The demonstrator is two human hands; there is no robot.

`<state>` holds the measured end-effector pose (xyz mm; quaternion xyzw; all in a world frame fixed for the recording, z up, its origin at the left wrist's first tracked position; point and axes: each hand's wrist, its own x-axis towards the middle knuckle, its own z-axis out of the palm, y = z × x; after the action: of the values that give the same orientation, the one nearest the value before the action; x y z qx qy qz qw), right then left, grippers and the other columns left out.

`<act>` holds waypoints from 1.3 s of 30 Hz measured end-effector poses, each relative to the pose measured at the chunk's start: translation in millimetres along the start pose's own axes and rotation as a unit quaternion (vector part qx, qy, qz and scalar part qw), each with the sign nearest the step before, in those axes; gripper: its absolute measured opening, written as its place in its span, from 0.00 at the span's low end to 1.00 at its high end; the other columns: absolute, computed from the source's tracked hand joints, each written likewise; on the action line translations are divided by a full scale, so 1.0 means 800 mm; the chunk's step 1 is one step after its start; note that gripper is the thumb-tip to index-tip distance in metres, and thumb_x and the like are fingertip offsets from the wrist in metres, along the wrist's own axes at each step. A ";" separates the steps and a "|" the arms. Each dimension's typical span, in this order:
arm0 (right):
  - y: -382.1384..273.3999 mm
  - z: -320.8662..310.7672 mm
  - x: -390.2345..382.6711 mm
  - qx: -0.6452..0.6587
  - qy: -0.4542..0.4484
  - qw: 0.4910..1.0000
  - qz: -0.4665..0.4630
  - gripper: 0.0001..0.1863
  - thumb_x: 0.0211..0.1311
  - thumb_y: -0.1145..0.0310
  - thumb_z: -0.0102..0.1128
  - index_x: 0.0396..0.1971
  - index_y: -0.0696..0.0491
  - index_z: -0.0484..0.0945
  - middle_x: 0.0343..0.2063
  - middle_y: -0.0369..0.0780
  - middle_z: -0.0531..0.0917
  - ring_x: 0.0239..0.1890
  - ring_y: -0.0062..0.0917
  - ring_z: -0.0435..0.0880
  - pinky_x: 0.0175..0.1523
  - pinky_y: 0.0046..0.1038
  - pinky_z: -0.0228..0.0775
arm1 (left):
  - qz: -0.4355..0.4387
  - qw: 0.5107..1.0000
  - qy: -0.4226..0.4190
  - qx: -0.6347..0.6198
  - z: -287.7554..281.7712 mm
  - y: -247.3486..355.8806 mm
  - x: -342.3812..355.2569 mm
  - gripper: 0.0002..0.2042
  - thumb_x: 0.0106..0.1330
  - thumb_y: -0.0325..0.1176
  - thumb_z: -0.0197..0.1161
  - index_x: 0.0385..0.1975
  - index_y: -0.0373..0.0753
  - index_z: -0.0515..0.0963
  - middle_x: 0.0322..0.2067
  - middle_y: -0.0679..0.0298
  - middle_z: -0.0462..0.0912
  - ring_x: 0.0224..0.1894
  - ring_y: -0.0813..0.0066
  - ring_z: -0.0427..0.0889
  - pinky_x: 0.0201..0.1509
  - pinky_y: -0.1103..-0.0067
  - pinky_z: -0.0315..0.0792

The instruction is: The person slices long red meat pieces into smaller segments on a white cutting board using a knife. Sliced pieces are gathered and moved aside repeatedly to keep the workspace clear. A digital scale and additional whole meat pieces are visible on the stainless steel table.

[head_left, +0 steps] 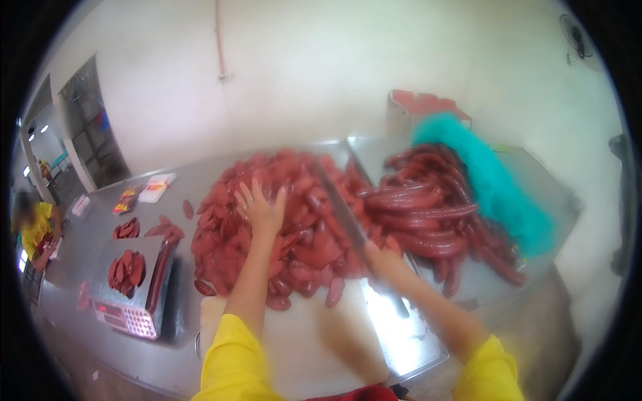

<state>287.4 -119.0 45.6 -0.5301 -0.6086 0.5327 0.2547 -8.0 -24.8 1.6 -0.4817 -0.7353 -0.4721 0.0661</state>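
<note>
A big heap of red sliced sausage [294, 247] covers the middle of the metal table. My left hand [263, 210] reaches over it with fingers spread, holding nothing; whether the palm touches the slices I cannot tell. In my right hand [386, 262], closed round the handle, is a long knife [342, 206]. Its broad blade points up and away across the right side of the heap. Right of the knife lies a mound of long, whole red sausages [418, 220]. Nearest me, a pale cutting board [287, 354] borders the heap.
On the left stands a digital scale [127, 304] with slices on its pan. Behind it are small slice piles [167, 230] and packets [156, 188]. Teal cloth or netting [498, 184] lies along the sausages' right side. At far left is a co-worker [39, 227] in yellow.
</note>
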 end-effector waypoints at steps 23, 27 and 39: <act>0.156 -0.364 -0.140 0.098 0.126 0.981 0.111 0.32 0.73 0.42 0.36 0.31 0.59 0.75 0.16 0.37 0.76 0.14 0.19 0.73 0.20 0.22 0.62 | 0.097 0.990 -0.102 -0.003 0.270 0.148 0.084 0.12 0.56 0.38 0.61 0.28 0.36 0.84 0.31 0.45 0.83 0.39 0.48 0.84 0.46 0.63 0.76; 0.180 -0.411 -0.131 0.096 0.110 0.985 0.097 0.31 0.74 0.44 0.36 0.32 0.59 0.75 0.16 0.37 0.77 0.15 0.18 0.73 0.20 0.21 0.62 | 0.061 0.979 -0.178 0.081 0.393 0.176 0.065 0.10 0.53 0.34 0.64 0.29 0.34 0.84 0.28 0.47 0.84 0.36 0.57 0.86 0.42 0.70 0.78; 0.289 -0.443 -0.111 0.108 0.156 0.959 0.209 0.35 0.71 0.37 0.34 0.32 0.57 0.73 0.16 0.39 0.78 0.14 0.24 0.75 0.19 0.25 0.66 | -0.017 0.885 -0.388 0.258 0.488 0.228 0.076 0.12 0.48 0.29 0.65 0.31 0.30 0.81 0.29 0.47 0.83 0.32 0.54 0.85 0.37 0.62 0.78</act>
<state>711.4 -95.8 -37.0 -0.6909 -0.3761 0.5476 0.2852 239.8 326.5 -62.7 -0.5799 -0.8061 -0.0422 -0.1104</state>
